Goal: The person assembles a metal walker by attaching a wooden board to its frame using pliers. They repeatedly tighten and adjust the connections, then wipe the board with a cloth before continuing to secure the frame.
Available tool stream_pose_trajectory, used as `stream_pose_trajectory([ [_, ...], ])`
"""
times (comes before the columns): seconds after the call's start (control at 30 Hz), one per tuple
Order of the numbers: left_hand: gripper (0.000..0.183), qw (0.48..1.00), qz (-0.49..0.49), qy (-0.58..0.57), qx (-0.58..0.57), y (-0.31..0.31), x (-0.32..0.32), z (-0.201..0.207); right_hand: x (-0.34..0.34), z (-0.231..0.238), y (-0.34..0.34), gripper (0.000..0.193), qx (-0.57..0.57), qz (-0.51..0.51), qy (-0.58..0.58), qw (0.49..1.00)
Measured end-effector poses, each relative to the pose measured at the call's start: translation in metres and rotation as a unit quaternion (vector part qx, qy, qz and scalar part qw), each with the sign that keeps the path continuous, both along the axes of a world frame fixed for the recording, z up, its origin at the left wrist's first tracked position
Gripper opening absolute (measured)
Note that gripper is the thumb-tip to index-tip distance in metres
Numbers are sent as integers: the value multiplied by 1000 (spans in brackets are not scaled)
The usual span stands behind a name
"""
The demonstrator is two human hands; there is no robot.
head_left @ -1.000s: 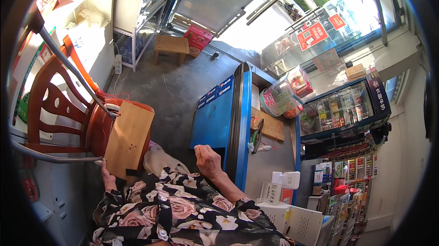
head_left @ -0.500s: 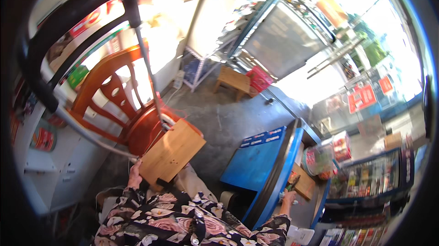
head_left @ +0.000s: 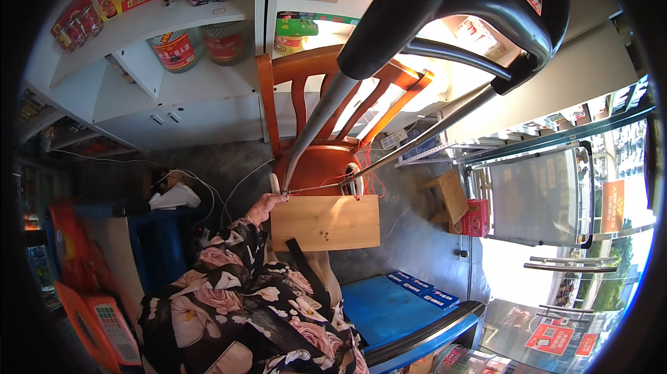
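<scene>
My left hand [head_left: 262, 208] is closed round the lower end of a metal tube frame [head_left: 318, 120], right at the left corner of a flat wooden board [head_left: 340, 224]. The frame rises away from me to a thick black handle [head_left: 410, 9]. The board lies level over my lap, with a black strap [head_left: 300, 263] across its near edge. Behind the frame stands a reddish-brown wooden chair [head_left: 313, 169], its slatted back to the far side. Thin red cord [head_left: 368, 172] hangs by the seat. My right hand is out of view.
At the right front a blue counter [head_left: 379, 311] carries several small blue boxes [head_left: 427, 289]. A low wooden stool [head_left: 448, 193] and a pink box [head_left: 475, 218] stand farther right. White shelving [head_left: 201, 106] lines the far left. An orange device with a keypad [head_left: 111, 325] is at near left.
My view has swung left, so the chair, frame and board now sit nearer the middle. My right hand, earlier beside a wooden block on the counter, has left the view. My left hand keeps its grip.
</scene>
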State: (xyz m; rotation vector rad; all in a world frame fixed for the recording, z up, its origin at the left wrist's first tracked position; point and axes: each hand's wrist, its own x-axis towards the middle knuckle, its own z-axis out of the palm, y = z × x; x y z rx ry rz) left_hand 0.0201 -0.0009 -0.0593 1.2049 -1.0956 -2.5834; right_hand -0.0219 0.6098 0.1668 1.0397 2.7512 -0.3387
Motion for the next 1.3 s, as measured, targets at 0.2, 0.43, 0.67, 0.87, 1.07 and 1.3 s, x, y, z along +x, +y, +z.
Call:
stream_pose_trajectory([
  [0.2,29,999,42,30,4,11,1,-13,-24,50,-40,49,-214,-16,52,975],
  [0.43,26,995,75,31,-55,19,-1,-13,-67,94,-103,50,-549,-27,-82,831],
  [0.67,22,996,83,-30,9,22,-6,-8,-139,32,-275,68,-542,63,-543,638],
  [0.87,22,991,128,-25,-18,24,-12,-9,-193,2,-409,67,-477,94,-691,535],
  [1.07,22,989,142,-24,-17,35,-12,-15,-227,-24,-507,72,-225,335,-677,616],
  [1.3,21,989,149,-13,-13,43,-10,-16,-246,-57,-563,68,-53,398,-670,624],
])
